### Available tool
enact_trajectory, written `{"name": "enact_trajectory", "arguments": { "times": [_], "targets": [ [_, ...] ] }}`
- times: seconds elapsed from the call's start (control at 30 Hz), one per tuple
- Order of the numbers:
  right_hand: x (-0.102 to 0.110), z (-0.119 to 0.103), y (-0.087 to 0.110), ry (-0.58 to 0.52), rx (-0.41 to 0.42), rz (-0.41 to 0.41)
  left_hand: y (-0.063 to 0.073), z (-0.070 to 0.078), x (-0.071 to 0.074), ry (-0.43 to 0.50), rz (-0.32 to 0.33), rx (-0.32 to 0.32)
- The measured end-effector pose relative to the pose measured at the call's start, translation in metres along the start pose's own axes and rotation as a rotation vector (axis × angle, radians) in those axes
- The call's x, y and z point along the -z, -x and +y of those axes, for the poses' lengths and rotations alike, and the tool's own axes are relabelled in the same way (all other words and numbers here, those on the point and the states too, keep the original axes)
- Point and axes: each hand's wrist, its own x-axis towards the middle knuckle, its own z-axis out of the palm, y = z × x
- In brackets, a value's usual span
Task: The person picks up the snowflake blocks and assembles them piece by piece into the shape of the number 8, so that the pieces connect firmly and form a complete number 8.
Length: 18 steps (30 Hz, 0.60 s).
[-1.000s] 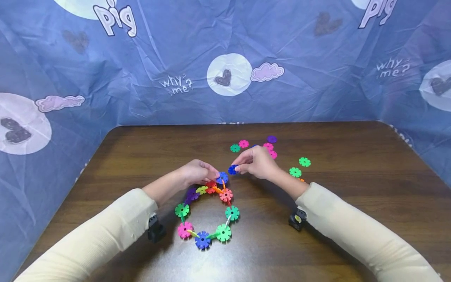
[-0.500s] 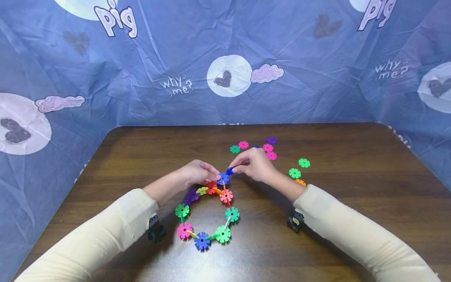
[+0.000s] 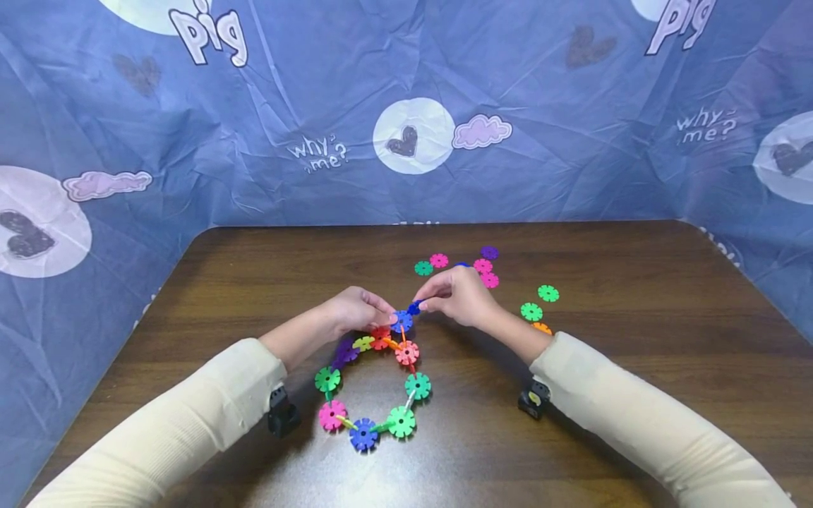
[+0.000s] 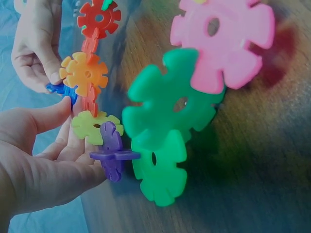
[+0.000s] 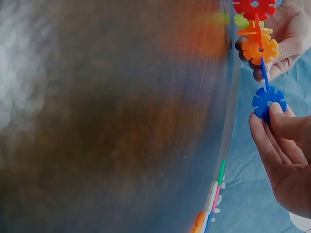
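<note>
A closed ring of linked notched plastic discs, in pink, green, red, purple and other colours, lies on the table; one of its green discs (image 3: 401,421) is at the near side. My left hand (image 3: 358,310) pinches a blue disc (image 3: 402,322) joined to the ring's far side. Pinched in my right hand (image 3: 460,296) is a second, darker blue disc (image 3: 414,307), its edge right at the first one. The right wrist view shows this disc (image 5: 268,101) face-on, in line with the other blue disc (image 5: 265,74), which stands edge-on.
Loose discs lie beyond and right of my right hand: a teal disc (image 3: 423,268), pink discs (image 3: 483,266), a purple disc (image 3: 489,252), green discs (image 3: 531,311) and an orange disc (image 3: 542,329). A patterned blue cloth (image 3: 305,183) hangs behind the brown table (image 3: 603,282).
My right hand has moved slightly left and turned its blue disc, closing the gap to the blue disc in my left hand. Over the last half second the hands barely shift.
</note>
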Motion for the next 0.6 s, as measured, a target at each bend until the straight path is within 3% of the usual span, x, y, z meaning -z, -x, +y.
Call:
{"name": "enact_trajectory", "arguments": {
  "times": [0.27,0.4,0.6],
  "targets": [
    [-0.001,-0.0009,0.0,-0.043,-0.039,-0.013,0.0004,0.0022,-0.0004,-0.007,0.012,0.027],
    [-0.0023,-0.0014,-0.0003,-0.042,-0.038,-0.025,-0.0005,-0.0005,-0.0021,-0.022,0.03,-0.006],
    [-0.0034,-0.0001,-0.0012,-0.121,-0.052,-0.07,-0.0008,-0.0026,-0.0075,-0.046,0.102,-0.011]
  ]
}}
